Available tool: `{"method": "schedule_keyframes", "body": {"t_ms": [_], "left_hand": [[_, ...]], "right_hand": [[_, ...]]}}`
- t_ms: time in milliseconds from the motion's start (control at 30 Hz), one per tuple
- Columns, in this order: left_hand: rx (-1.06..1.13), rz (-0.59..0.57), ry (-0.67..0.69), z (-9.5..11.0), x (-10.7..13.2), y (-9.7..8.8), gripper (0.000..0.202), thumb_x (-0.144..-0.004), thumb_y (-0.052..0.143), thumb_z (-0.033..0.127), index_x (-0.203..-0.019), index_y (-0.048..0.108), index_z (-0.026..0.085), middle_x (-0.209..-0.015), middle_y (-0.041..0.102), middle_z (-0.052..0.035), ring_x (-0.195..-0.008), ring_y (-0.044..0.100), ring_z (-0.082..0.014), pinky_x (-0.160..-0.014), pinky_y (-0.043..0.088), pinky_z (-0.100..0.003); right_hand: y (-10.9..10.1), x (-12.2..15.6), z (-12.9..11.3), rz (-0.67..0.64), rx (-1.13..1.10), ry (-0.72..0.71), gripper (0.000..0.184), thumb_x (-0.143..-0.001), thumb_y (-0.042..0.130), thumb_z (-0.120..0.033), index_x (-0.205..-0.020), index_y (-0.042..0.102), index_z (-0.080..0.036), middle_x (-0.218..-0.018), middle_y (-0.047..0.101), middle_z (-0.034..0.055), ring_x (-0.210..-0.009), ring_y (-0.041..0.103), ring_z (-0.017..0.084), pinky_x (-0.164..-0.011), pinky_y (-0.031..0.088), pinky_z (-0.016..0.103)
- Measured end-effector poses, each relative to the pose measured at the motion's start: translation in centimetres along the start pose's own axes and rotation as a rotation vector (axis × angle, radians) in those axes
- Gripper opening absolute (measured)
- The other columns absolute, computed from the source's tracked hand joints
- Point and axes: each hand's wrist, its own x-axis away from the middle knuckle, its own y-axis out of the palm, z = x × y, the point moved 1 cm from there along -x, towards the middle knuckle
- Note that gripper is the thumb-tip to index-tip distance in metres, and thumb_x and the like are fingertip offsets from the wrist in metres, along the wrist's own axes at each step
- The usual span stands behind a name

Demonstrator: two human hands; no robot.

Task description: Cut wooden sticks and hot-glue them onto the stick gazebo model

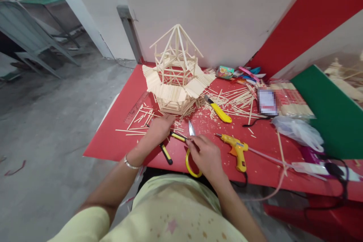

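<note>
A pagoda-like model of thin wooden sticks stands on the red board, with a bare frame roof above slatted eaves. Just in front of its base is my left hand, its fingers drawn together; what they hold, if anything, is hidden. My right hand pinches near the end of a yellow-and-black handle, but I cannot make out what is in the fingertips. A second such handle lies below my left hand; both seem to belong to pliers. Yellow-handled scissors lie partly under my right hand.
A yellow utility knife and a yellow glue gun with a cord lie to the right. Loose sticks and a clear ruler surround the model. Bagged sticks and a plastic bag are farther right.
</note>
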Motion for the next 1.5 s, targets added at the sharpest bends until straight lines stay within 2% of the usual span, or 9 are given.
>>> {"method": "schedule_keyframes", "body": {"t_ms": [100,300,400,500,700,800,1067,1300,1500], "left_hand": [[0.409,0.040,0.011,1.2,2.1,0.3,0.014,-0.089,0.051,0.019,-0.092,0.064,0.019,-0.086,0.068,-0.0044,-0.080,0.063,-0.0169,-0.074,0.048,-0.028],[0.952,0.158,-0.173,3.7,3.5,1.0,0.011,-0.081,0.064,0.025,-0.089,0.066,0.018,-0.075,0.065,-0.0030,-0.066,0.062,-0.0148,-0.059,0.050,-0.025],[1.118,0.181,-0.290,3.6,3.5,1.0,0.025,-0.078,0.068,0.030,-0.100,0.068,0.017,-0.072,0.063,-0.0016,-0.059,0.060,-0.0128,-0.051,0.049,-0.023],[1.196,0.203,-0.349,3.1,3.3,1.4,0.026,-0.078,0.070,0.034,-0.097,0.069,0.016,-0.064,0.060,0.0003,-0.052,0.054,-0.0096,-0.047,0.046,-0.020],[1.489,0.132,-0.360,3.8,2.1,3.2,0.024,-0.077,0.073,0.036,-0.089,0.065,0.016,-0.064,0.062,-0.0002,-0.049,0.051,-0.0067,-0.043,0.038,-0.016],[1.578,0.120,-0.362,4.6,1.5,3.4,0.026,-0.075,0.075,0.034,-0.090,0.066,0.015,-0.071,0.065,-0.0019,-0.051,0.053,-0.0061,-0.042,0.037,-0.016],[1.617,0.155,-0.386,5.0,1.0,3.2,0.027,-0.075,0.076,0.032,-0.092,0.065,0.014,-0.072,0.065,-0.0016,-0.049,0.051,-0.0047,-0.042,0.036,-0.015],[1.650,0.176,-0.394,5.0,1.1,3.0,0.026,-0.072,0.077,0.033,-0.086,0.064,0.015,-0.072,0.065,-0.0009,-0.049,0.052,-0.0049,-0.041,0.036,-0.016],[1.648,0.232,-0.399,4.5,1.3,3.0,0.026,-0.072,0.077,0.031,-0.089,0.067,0.015,-0.072,0.066,-0.0016,-0.049,0.051,-0.0052,-0.042,0.037,-0.016]], "right_hand": [[0.0,-1.0,-0.6,0.056,-0.263,0.031,0.038,-0.090,0.057,-0.045,-0.119,0.065,-0.022,-0.095,0.070,0.0044,-0.082,0.064,0.015,-0.078,0.047,0.026],[1.2,-2.3,0.6,0.071,-0.608,0.203,0.035,-0.091,0.052,-0.049,-0.092,0.071,-0.019,-0.081,0.071,0.0013,-0.072,0.063,0.015,-0.067,0.049,0.025],[0.4,-2.0,2.2,0.207,-0.553,0.292,0.044,-0.092,0.046,-0.053,-0.078,0.068,-0.018,-0.064,0.063,0.0003,-0.061,0.057,0.014,-0.060,0.047,0.025],[-0.9,-1.2,3.3,0.229,-0.336,0.171,0.045,-0.091,0.047,-0.053,-0.068,0.066,-0.019,-0.073,0.065,0.0039,-0.077,0.061,0.017,-0.075,0.049,0.031],[-2.5,1.3,5.0,0.228,-0.042,0.117,0.030,-0.092,0.049,-0.043,-0.097,0.071,-0.023,-0.099,0.070,0.0064,-0.094,0.063,0.019,-0.089,0.046,0.034],[-3.0,1.8,4.4,0.201,0.013,0.129,0.032,-0.093,0.047,-0.043,-0.100,0.069,-0.022,-0.099,0.071,0.0065,-0.091,0.065,0.018,-0.083,0.047,0.031],[-0.7,3.7,1.0,-0.237,0.484,0.147,0.047,-0.088,0.054,-0.035,-0.133,0.051,-0.023,-0.099,0.064,0.0099,-0.073,0.064,0.020,-0.058,0.038,0.026],[0.1,4.1,2.4,-0.248,0.536,0.199,0.064,-0.079,0.055,-0.022,-0.141,0.041,-0.013,-0.089,0.064,0.0106,-0.076,0.064,0.024,-0.061,0.041,0.029],[-1.3,4.2,3.4,-0.132,0.314,0.254,0.057,-0.085,0.055,-0.040,-0.138,0.044,-0.020,-0.101,0.067,0.0106,-0.090,0.064,0.025,-0.074,0.047,0.033]]}}
